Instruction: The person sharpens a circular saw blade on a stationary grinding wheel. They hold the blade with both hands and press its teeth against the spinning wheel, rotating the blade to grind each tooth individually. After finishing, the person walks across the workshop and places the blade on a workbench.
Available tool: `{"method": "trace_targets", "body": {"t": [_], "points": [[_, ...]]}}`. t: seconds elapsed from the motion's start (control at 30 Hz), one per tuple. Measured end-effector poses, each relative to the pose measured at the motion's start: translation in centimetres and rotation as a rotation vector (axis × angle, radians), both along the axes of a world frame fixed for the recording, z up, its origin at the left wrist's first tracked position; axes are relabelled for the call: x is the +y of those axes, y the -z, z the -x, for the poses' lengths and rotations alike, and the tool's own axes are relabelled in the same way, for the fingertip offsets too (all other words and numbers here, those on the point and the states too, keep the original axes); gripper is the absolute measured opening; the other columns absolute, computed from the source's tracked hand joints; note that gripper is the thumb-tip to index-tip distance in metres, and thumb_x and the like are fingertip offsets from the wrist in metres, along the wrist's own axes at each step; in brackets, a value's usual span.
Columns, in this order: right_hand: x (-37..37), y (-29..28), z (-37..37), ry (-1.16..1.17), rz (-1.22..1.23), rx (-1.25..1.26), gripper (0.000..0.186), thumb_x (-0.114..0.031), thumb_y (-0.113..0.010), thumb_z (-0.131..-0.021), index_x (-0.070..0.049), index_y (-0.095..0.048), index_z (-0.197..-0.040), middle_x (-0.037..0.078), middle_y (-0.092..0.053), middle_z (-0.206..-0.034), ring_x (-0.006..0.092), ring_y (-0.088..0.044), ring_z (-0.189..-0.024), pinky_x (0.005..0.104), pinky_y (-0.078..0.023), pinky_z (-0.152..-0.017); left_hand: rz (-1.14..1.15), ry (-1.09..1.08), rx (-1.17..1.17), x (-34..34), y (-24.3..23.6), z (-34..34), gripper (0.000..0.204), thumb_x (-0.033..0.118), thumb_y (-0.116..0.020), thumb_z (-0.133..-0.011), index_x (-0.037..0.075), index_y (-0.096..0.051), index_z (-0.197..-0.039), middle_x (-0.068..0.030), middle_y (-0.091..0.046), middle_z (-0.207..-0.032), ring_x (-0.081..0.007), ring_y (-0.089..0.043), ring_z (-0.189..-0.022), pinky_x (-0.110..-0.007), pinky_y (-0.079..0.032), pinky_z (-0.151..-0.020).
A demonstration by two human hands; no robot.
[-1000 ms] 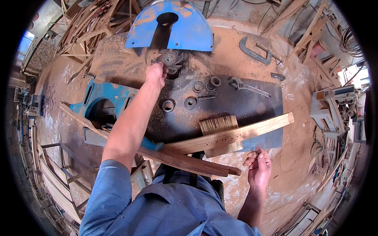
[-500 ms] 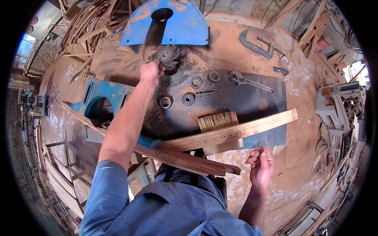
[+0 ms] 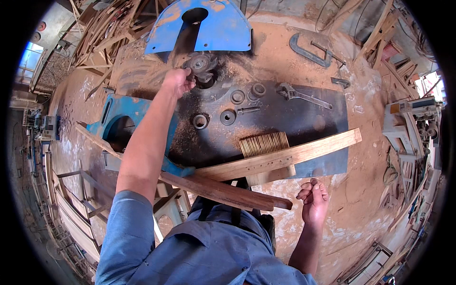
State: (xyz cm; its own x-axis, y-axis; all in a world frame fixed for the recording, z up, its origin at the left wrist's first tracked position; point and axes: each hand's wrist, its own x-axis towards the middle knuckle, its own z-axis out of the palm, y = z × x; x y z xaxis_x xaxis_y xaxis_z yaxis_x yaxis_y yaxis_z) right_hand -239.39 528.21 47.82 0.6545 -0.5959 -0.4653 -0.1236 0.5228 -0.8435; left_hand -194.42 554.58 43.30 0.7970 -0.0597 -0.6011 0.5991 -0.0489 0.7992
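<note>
My left hand reaches to the far side of the machine table and pinches the near left edge of a dark toothed cutter head. The cutter sits tilted beside a dark round hole, under the front of a blue hood. My right hand hovers off the table's near right edge with its fingers curled closed; whether anything is inside them is hidden. Between the hands lie metal spacer rings, a bolt and an adjustable wrench.
A pale wooden bar crosses the near edge over a ribbed wood block. A dark wood piece lies closer to me. At left is a blue metal guard; at far right, a G-clamp. Sawdust covers the far table.
My left hand has shifted slightly left and away from me, still at the cutter head, which has tipped a little. My right hand stays nearly in place.
</note>
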Motion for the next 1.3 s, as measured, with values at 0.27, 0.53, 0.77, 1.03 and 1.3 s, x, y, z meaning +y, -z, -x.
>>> {"method": "trace_targets", "body": {"t": [0.27,0.53,0.77,1.03,1.3], "points": [[-0.1,-0.2,0.7,0.013,0.032,0.019,0.021,-0.019,-0.053,-0.094,-0.001,-0.057,-0.105,0.011,-0.065,-0.084,0.0158,-0.061,-0.062,0.028,-0.052,-0.058,-1.069,0.787,-0.762,-1.4,-3.2,1.2,0.082,0.045,-0.067,-0.071,0.003,-0.041,-0.136,-0.0266,-0.044,-0.134,-0.0408,-0.036,-0.128,-0.044,-0.03,-0.106],[-0.1,-0.1,1.4,0.008,0.036,0.03,0.023,-0.02,-0.054,-0.094,-0.001,-0.057,-0.106,0.01,-0.065,-0.084,0.0156,-0.061,-0.062,0.0283,-0.051,-0.058,-1.181,1.051,-0.686,-1.5,-5.4,-1.4,0.083,0.044,-0.074,-0.07,0.0,-0.043,-0.134,-0.0246,-0.056,-0.12,-0.0365,-0.053,-0.114,-0.042,-0.042,-0.095],[0.2,-0.5,0.8,0.012,0.044,0.083,0.022,-0.018,-0.052,-0.094,0.001,-0.057,-0.105,0.012,-0.065,-0.083,0.0159,-0.06,-0.062,0.0285,-0.05,-0.059,-1.243,1.051,-0.628,-1.8,-6.7,-0.3,0.088,0.047,-0.073,-0.072,-0.002,-0.039,-0.136,-0.0247,-0.058,-0.117,-0.0367,-0.055,-0.111,-0.041,-0.044,-0.092],[1.0,-0.2,-0.6,-0.027,0.009,0.054,0.022,-0.017,-0.052,-0.094,0.001,-0.056,-0.105,0.012,-0.064,-0.083,0.0159,-0.06,-0.061,0.0284,-0.05,-0.059,-1.243,1.138,-0.654,-1.2,-5.7,-1.5,0.087,0.047,-0.071,-0.073,-0.004,-0.038,-0.135,-0.0264,-0.058,-0.116,-0.0372,-0.056,-0.11,-0.042,-0.044,-0.092],[1.0,-0.1,0.6,0.011,0.036,0.054,0.023,-0.017,-0.052,-0.094,0.001,-0.057,-0.106,0.012,-0.064,-0.083,0.0161,-0.061,-0.062,0.0274,-0.051,-0.057,-1.43,1.244,-0.948,-2.6,-7.9,-0.6,0.083,0.045,-0.075,-0.069,0.0,-0.045,-0.131,-0.0158,-0.049,-0.133,-0.0333,-0.046,-0.123,-0.042,-0.04,-0.1]]}}
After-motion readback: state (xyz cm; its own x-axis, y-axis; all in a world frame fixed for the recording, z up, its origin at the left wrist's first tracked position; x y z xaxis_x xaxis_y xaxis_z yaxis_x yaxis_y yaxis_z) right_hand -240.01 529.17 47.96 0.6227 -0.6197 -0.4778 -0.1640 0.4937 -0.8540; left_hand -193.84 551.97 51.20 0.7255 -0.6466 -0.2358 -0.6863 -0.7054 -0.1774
